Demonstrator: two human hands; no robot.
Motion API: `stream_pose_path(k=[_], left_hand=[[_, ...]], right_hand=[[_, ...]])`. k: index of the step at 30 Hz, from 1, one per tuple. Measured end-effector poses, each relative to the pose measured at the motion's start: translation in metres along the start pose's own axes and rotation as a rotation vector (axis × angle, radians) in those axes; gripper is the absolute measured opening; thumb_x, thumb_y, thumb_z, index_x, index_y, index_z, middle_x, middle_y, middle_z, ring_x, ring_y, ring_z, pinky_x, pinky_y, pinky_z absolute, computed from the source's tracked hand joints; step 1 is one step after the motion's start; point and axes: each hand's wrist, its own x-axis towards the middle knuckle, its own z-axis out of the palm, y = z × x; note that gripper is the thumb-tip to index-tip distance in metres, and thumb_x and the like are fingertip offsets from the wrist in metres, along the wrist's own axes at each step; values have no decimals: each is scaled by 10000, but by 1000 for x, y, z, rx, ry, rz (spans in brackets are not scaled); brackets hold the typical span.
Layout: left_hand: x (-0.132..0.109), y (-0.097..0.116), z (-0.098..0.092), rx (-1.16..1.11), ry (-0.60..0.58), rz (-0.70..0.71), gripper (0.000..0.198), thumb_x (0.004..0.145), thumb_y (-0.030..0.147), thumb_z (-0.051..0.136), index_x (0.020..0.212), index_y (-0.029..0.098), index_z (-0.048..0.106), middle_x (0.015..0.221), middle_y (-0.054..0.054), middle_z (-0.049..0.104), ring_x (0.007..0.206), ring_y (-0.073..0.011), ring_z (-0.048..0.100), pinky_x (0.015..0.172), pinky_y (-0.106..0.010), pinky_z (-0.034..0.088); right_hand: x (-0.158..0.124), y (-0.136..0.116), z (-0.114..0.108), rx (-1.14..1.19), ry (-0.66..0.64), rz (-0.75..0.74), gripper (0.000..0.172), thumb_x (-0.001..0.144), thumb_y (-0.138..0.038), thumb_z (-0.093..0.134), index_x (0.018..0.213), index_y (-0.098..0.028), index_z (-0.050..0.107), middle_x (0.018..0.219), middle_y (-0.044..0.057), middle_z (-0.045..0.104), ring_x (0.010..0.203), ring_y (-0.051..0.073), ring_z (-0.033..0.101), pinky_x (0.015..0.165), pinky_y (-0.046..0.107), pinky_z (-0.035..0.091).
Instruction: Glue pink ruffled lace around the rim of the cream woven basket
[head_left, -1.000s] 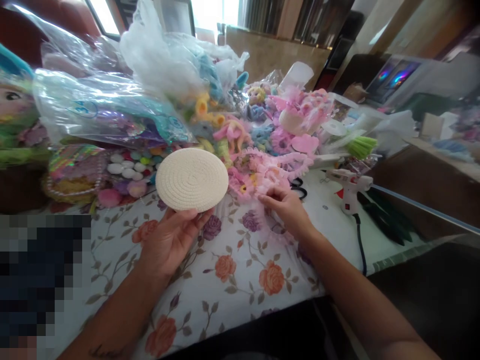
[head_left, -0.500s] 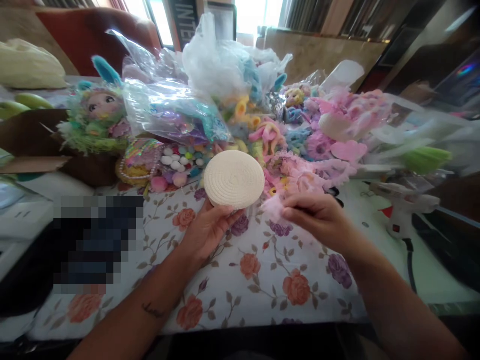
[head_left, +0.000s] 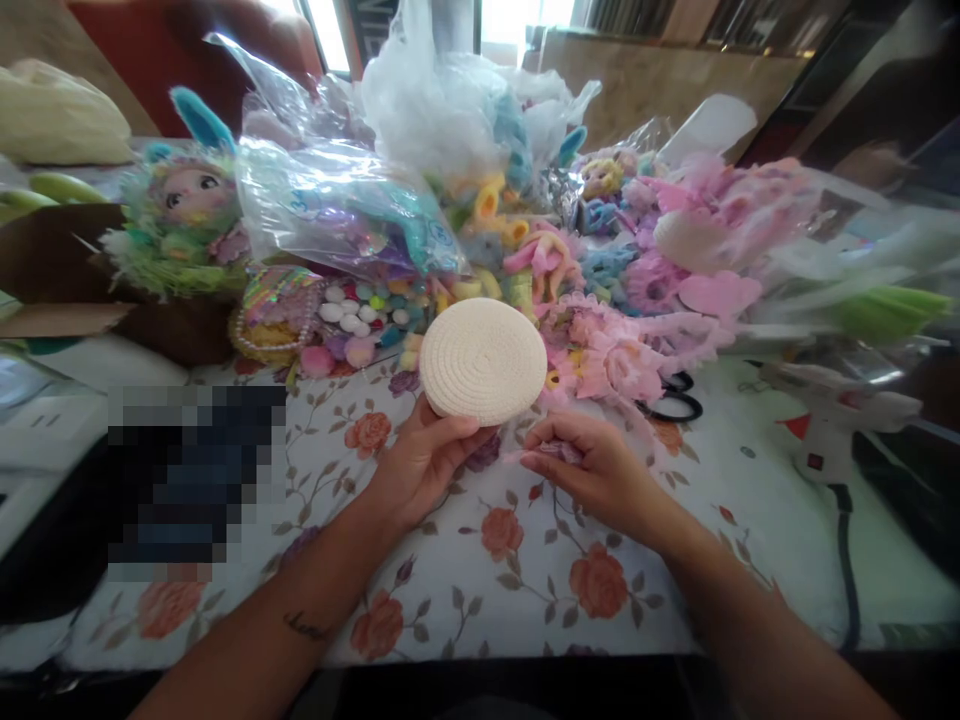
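Gripped by its near rim in the left hand (head_left: 433,458), thumb on top and fingers curled beneath: a round cream disc (head_left: 484,360), coiled in tight ridged rings like braided cord, broad face tilted into view, raised above the middle of the table (head_left: 517,600) with its white, rose-printed cloth. Just to the right, the right hand (head_left: 581,465), thumb and forefinger bent into a loop and nearly meeting at the tips on a wisp of sheer pink material (head_left: 513,457), too blurred for its full shape to be told. Behind the disc, partly hidden by it, a crowded soft heap: to the right, pink cloth petals (head_left: 626,362) with frilly edges; to the left, smooth rounded beads (head_left: 352,318), mostly white, with fluffy pompoms (head_left: 330,358) just nearer. Farther left, a shaggy green doll (head_left: 187,210) with fuzzy blue ears, beside a brown cardboard box (head_left: 60,255). Beyond the beads, a shiny clear plastic bag (head_left: 322,205), then a cloudy white bag (head_left: 427,110), both in the way of the far side. Near the petals, black looped scissor handles (head_left: 679,391); farther right, a blurred white glue gun (head_left: 832,405) with a thick dark cord (head_left: 847,560).
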Motion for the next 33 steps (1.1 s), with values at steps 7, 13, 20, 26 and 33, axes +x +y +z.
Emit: stream_pose_path(k=[7, 13, 20, 26, 33], left_hand=[[2, -4, 2, -9, -21, 21, 859, 734, 39, 724, 1480, 340, 419, 1394, -44, 604, 1325, -294, 523, 1086, -414, 473], [1, -5, 2, -34, -22, 19, 868, 729, 24, 712, 1480, 342, 415, 1437, -46, 572, 1336, -300, 514, 1089, -437, 469], [1, -6, 1, -27, -35, 21, 831, 720, 33, 720, 1455, 319, 456, 1436, -58, 571, 1329, -305, 518, 1072, -433, 482], [1, -7, 1, 10, -32, -25, 821, 707, 46, 743, 1439, 303, 475, 1346, -55, 632, 1276, -293, 557, 1038, -412, 492], [-1, -5, 4, 28, -55, -21, 816, 704, 64, 747, 1436, 305, 480, 1321, -52, 649, 1265, -283, 568, 1030, -394, 496]], right_hand=[[0, 2, 13, -47, 107, -68, 195, 905, -343, 680, 773, -200, 664, 777, 11, 570, 709, 144, 551, 659, 289, 456], [-2, 1, 16, -263, 279, -295, 112, 889, -293, 703, 801, -225, 693, 1132, 98, 597, 1107, 270, 567, 943, 451, 485], [1, -2, 9, -208, 261, -297, 138, 861, -318, 733, 757, -232, 712, 1535, 56, 443, 1510, 343, 244, 1226, 569, 217], [3, 1, 6, -143, 246, -216, 91, 818, -311, 779, 750, -261, 745, 1565, -37, 423, 1531, 348, 171, 1226, 609, 203], [3, 3, 10, -67, 243, -181, 49, 837, -320, 762, 806, -284, 772, 1574, -52, 408, 1533, 340, 163, 1225, 596, 232]])
